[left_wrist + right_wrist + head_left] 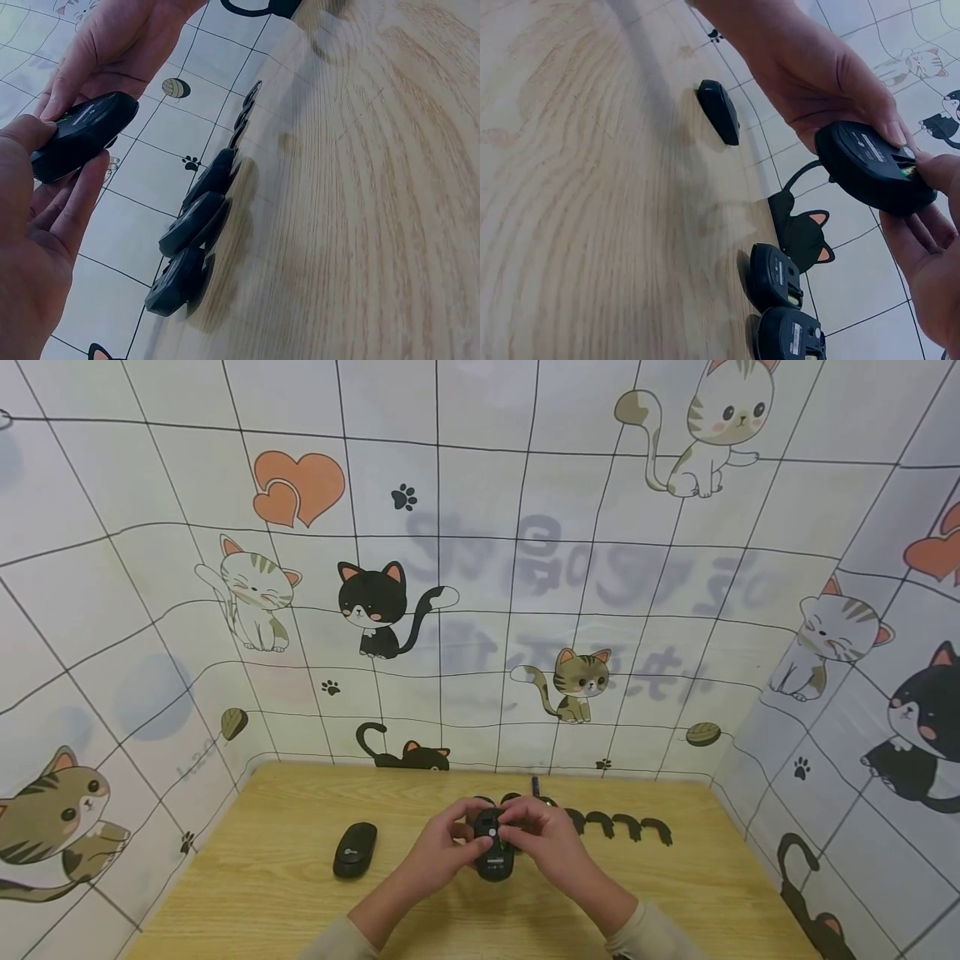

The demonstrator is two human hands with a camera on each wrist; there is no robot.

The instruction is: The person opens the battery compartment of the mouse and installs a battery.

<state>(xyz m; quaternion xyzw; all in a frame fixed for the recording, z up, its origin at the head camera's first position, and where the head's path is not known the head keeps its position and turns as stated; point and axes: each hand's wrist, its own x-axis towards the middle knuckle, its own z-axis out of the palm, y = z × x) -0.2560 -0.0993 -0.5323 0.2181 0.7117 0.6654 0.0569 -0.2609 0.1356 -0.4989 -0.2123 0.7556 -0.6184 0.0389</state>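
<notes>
A black computer mouse (495,865) is held above the table with its labelled underside facing up. My left hand (442,850) grips its left side, thumb on the underside. The right hand (553,837) grips the far right part, its thumb and fingertips by an open slot. In the right wrist view, something green and gold, perhaps a battery (909,172), shows in that slot beside the thumbs. Fingers partly hide the slot. Behind the hands, other upturned mice (774,277) lie on the table, largely hidden in the head view.
Another black mouse (355,852) lies right side up on the wooden table (277,827), left of the hands. Several dark curved pieces (627,827) stretch in a row to the right. A blue pen-like object (536,786) lies near the back edge, before the cat-patterned curtain (480,710).
</notes>
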